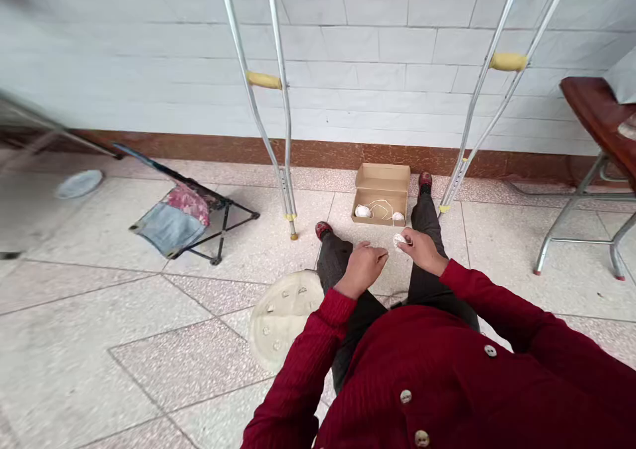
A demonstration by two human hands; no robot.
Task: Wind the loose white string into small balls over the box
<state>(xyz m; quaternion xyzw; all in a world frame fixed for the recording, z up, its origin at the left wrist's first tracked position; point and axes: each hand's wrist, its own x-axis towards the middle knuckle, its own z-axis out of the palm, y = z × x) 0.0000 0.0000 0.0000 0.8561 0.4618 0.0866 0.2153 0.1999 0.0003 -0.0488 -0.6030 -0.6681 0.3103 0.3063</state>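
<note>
The right hand (422,249) grips a small white piece of yarn work (399,240) between thumb and fingers, up in front of the person's lap and on the near side of an open cardboard box (380,221). The left hand (365,267) is just to the left of it, back upward and fingers bent together; I cannot tell whether it pinches a strand or is bare. The box sits on the tiled floor (238,237) between the red shoes, its lid tipped back on the far side. Inside, a white yarn ball (362,211) lies at the left and a second white bundle (398,216) at the right, with loose yarn looping between them. Far left of the box a metal crutch (285,171) with a yellow grip stands upright, and another crutch (464,161) stands to the right, both near the pale wall (368,58). A folding stool (179,217) is further left, a round pale disc (278,316) lies beside the left leg, and a brown seat (593,108) on metal legs stands at far right.
</note>
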